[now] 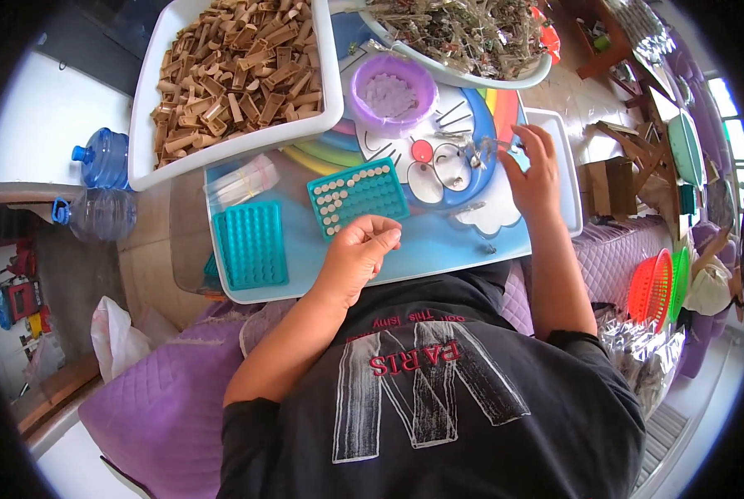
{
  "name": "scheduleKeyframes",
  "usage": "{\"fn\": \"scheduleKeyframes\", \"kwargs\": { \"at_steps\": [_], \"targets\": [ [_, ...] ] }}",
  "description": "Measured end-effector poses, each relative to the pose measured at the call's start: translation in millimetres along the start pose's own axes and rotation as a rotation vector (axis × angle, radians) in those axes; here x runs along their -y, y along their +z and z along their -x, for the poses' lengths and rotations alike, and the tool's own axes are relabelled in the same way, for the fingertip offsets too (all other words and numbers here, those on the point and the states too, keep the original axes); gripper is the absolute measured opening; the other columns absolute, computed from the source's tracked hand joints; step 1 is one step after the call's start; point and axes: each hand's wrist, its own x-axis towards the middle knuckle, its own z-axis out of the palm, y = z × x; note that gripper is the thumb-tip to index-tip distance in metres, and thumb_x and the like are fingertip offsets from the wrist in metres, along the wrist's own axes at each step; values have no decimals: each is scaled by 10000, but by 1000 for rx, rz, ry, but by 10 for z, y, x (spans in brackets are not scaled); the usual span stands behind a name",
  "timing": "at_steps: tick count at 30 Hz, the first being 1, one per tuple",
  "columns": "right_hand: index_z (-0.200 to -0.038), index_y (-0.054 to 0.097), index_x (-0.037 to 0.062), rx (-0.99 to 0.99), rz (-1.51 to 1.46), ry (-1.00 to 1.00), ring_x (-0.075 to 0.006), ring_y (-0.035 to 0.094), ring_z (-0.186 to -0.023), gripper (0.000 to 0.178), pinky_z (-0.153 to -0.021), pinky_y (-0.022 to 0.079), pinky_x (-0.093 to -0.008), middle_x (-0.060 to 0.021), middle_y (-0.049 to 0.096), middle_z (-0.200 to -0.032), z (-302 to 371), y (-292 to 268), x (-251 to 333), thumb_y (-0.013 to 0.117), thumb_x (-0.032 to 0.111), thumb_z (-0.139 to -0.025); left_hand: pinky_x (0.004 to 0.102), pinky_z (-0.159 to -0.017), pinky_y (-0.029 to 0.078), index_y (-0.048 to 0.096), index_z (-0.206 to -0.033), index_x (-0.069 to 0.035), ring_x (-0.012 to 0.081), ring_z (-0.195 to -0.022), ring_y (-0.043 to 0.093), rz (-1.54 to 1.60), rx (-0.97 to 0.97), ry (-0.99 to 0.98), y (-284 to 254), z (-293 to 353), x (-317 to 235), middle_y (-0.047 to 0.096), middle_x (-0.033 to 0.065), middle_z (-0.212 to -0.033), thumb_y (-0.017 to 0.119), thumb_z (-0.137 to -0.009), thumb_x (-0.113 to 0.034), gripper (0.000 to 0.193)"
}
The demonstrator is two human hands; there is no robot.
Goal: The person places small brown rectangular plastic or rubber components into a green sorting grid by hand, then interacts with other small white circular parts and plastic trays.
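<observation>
My left hand (359,256) is closed, thumb and fingers pinched together at the near edge of a teal tray (384,200). What it pinches, if anything, is too small to make out. Small round white pieces fill some of that tray's pits. My right hand (537,170) hovers over the table's right side, its thumb and forefinger apart and curved. Beside its fingertips lie small clear and silvery pieces (482,154), whose kind I cannot tell. To the left sits a second teal tray (251,245), its pits without white pieces.
A white bin (332,108) of brown trough-shaped pieces stands at the back left. Behind the trays is a purple bowl (359,104) with white bits. A large basin (505,81) holds tangled clear and metallic pieces. A clear bag (251,179) lies at left; a white tray (570,187) stands right.
</observation>
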Motion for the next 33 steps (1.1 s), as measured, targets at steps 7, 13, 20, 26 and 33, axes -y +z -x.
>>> {"fn": "scheduleKeyframes", "kwargs": {
  "at_steps": [7,13,20,26,33],
  "targets": [
    [-756,606,51,356,111,58,-288,564,-781,171,-687,455,-385,-85,571,-781,215,-343,133,686,200,-729,176,-448,317,583,-977,-64,38,-523,436,111,-123,-95,-1,-10,98,584,11,-782,579,-880,-243,204],
    [-788,609,80,961,213,74,-299,603,-768,284,-668,472,-399,-107,616,-807,574,-279,-23,704,329,-692,177,-462,329,584,-967,-68,38,-542,449,91,-26,-80,-47,14,126,566,-1,-783,574,-884,-241,192],
    [-821,573,64,763,44,13,-324,589,-777,139,-675,469,-404,-123,592,-829,395,-407,298,621,134,-712,170,-484,342,625,-929,-52,19,-563,437,-347,-81,288,149,154,-36,559,4,-804,588,-877,-173,137],
    [-934,580,49,664,-317,-239,-321,565,-812,249,-706,467,-394,-136,542,-896,129,-455,882,610,39,-688,243,-515,446,619,-966,-27,141,-582,568,-770,-115,759,369,239,-276,596,91,-959,650,-797,-94,184],
    [-1160,502,54,620,-361,-372,-306,575,-802,498,-714,468,-393,-119,562,-864,101,-275,1183,637,46,-680,228,-519,417,634,-976,-23,105,-580,530,-449,-30,300,235,282,-187,624,30,-811,661,-812,-152,211]
  ]
}}
